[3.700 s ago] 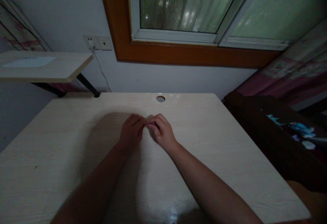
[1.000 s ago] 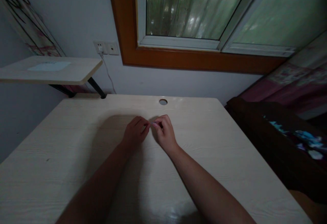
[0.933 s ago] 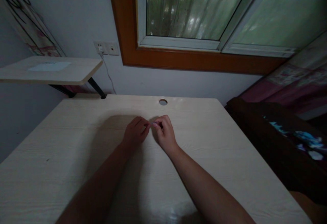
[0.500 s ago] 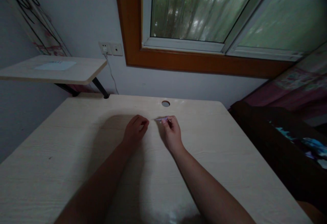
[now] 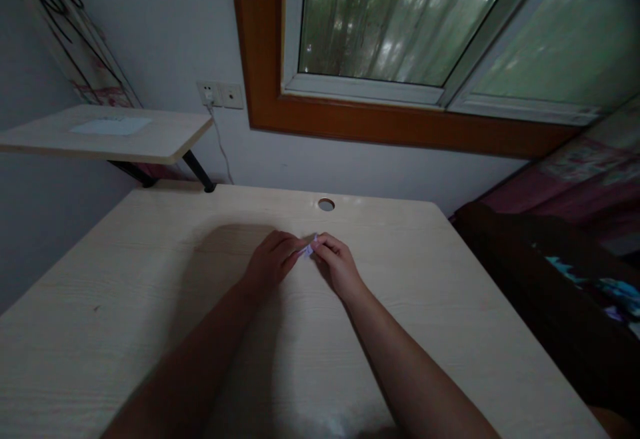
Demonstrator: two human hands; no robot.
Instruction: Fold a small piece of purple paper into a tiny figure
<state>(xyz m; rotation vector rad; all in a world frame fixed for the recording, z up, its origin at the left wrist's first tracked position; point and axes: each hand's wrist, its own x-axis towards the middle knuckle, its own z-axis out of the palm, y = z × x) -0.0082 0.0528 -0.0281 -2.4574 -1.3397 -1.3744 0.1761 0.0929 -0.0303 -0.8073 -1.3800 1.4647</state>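
Two hands are at work over one desk point(image 5: 425, 279), and between them is one small, pale purple scrap point(image 5: 307, 249). The left hand point(image 5: 273, 259) has its thumb and fingers together, clamped on the scrap's near left end; the right hand point(image 5: 341, 265) pinches its other end, with thumb and forefinger together. The scrap is just above or on the desk top, which of the two I cannot tell, a little nearer the person than the one round hole point(image 5: 327, 205) by the far edge. Its long axis slants, from the left fingers up and over to the right ones, and its narrow tip points away from the person and rightward. Much of it is covered by the fingers, and any folds are too small to make out.

At the far left is one raised shelf point(image 5: 173, 125) with two black legs point(image 5: 200, 172) in view and one white sheet point(image 5: 113, 125) lying flat on it. On the wall are two socket plates point(image 5: 231, 96), side by side; one plug point(image 5: 209, 97) is in the left one, with one white cord point(image 5: 223, 149) hanging down behind the desk. Above is one window point(image 5: 375, 25), two panes showing
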